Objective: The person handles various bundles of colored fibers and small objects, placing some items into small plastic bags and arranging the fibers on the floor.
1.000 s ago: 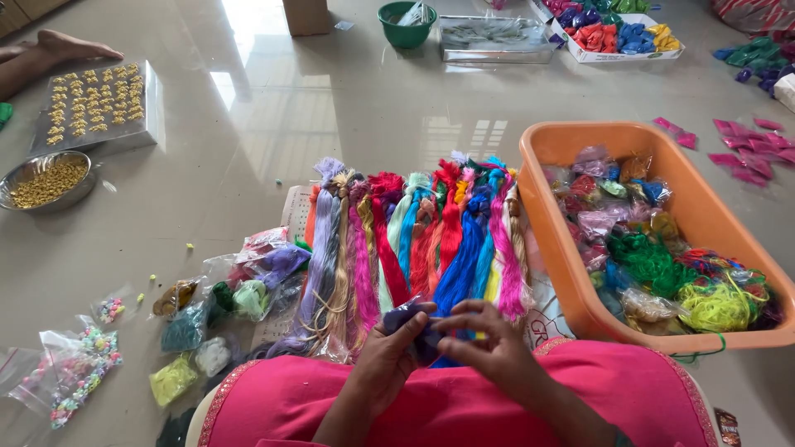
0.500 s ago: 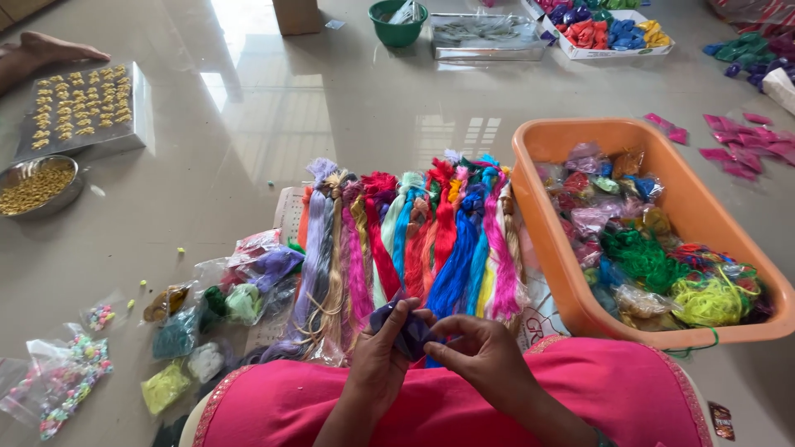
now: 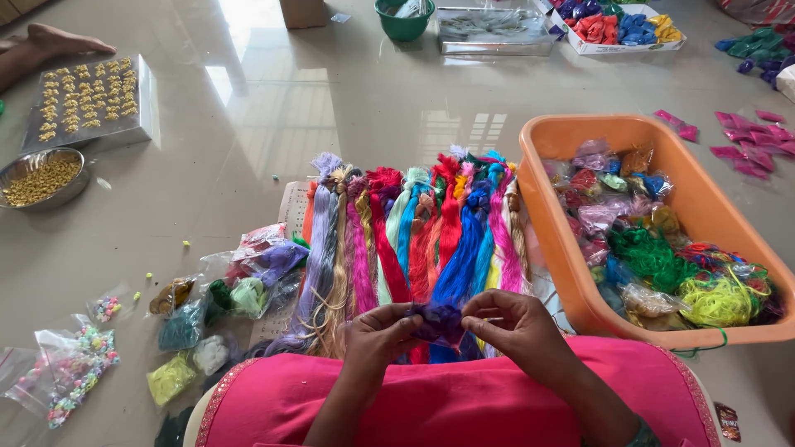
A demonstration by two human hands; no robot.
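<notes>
Over the pink lap, left hand (image 3: 377,335), right hand (image 3: 513,327), both pinching purple thread bundle (image 3: 437,321)

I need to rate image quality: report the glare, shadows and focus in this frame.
Head view: window glare whitens the glossy floor at the top; shadows stay soft; the thread skeins look sharp; both hands pinch a dark purple thread bundle, slightly soft.

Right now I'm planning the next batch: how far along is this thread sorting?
Done: colourful skeins lie lined up side by side on the floor. In hand: left hand and right hand pinch a purple thread bundle. Left: the orange tub holds many bagged threads.
</notes>
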